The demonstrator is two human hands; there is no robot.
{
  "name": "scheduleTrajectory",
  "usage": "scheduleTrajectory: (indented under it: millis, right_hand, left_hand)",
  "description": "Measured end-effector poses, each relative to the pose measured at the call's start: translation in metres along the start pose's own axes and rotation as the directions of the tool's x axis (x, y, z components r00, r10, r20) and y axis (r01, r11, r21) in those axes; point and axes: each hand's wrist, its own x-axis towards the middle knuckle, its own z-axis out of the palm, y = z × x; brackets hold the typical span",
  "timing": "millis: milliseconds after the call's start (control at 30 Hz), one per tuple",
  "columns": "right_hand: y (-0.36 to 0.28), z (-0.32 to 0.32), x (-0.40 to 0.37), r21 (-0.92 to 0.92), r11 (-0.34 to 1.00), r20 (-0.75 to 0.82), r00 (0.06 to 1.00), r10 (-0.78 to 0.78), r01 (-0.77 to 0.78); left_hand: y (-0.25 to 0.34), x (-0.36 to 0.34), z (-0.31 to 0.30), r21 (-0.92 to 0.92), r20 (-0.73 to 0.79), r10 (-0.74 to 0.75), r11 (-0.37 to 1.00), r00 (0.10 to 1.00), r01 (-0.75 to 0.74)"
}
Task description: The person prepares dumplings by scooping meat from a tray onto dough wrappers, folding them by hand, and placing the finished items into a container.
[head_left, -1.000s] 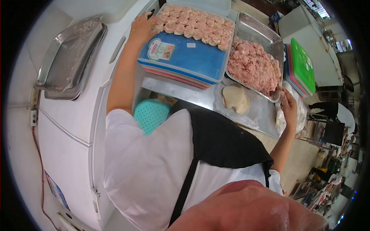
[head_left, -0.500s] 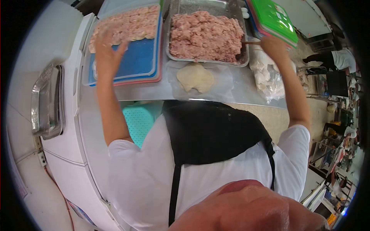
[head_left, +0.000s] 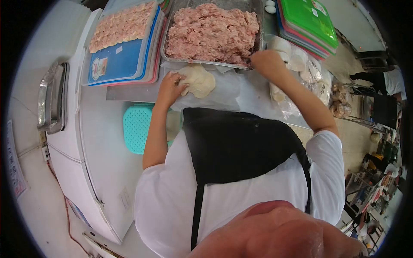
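Note:
My left hand [head_left: 171,89] is at the left edge of a pale, round stack of thin dough sheets [head_left: 201,81], its fingers closed on that edge. The dough lies on clear plastic [head_left: 228,91] at the near side of the counter. Beyond it, a metal tray [head_left: 206,61] holds a large mound of pink minced meat [head_left: 213,32]. My right hand [head_left: 267,64] is a fist at the tray's near right corner, beside the meat. The thin brown stick seen in it earlier is hidden by the fist now.
Left stands a stack of lidded containers [head_left: 122,64], with rows of filled dough pieces [head_left: 122,26] on top. Bagged white items [head_left: 297,60], green-topped lids [head_left: 307,21] and eggs [head_left: 270,8] are at the right. A turquoise perforated basket [head_left: 137,129] is below the counter; a person [head_left: 393,81] is far right.
My left hand has moved right and nearer, from the container stack to the dough, and closed on its edge. My right hand has moved left and nearer to the tray's corner. The view has shifted.

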Motion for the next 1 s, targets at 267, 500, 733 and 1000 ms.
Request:
scheduleTrajectory:
  millis: [267, 500, 733, 1000]
  right_hand:
    - [0.04, -0.017, 0.001, -0.046, 0.999, -0.096, 0.995, -0.019, 0.014]
    - [0.007, 0.003, -0.004, 0.535, 0.801, 0.219, 0.96, 0.176, -0.27]
    - [-0.008, -0.039, 0.022, 0.952, 0.195, 0.103, 0.85, 0.517, -0.234]
    - [-0.048, -0.056, 0.084, 0.986, 0.06, 0.064, 0.69, 0.721, -0.153]
  left_hand:
    - [-0.001, -0.002, -0.011, -0.273, -0.079, -0.02, 0.962, 0.997, -0.002]
    - [0.015, 0.028, -0.032, -0.627, -0.083, -0.15, 0.777, 0.985, 0.065]
    - [0.048, 0.093, -0.038, -0.918, -0.042, -0.144, 0.397, 0.989, 0.018]
    - [0.1, 0.144, -0.066, -0.962, 0.005, 0.134, -0.27, 0.991, 0.042]
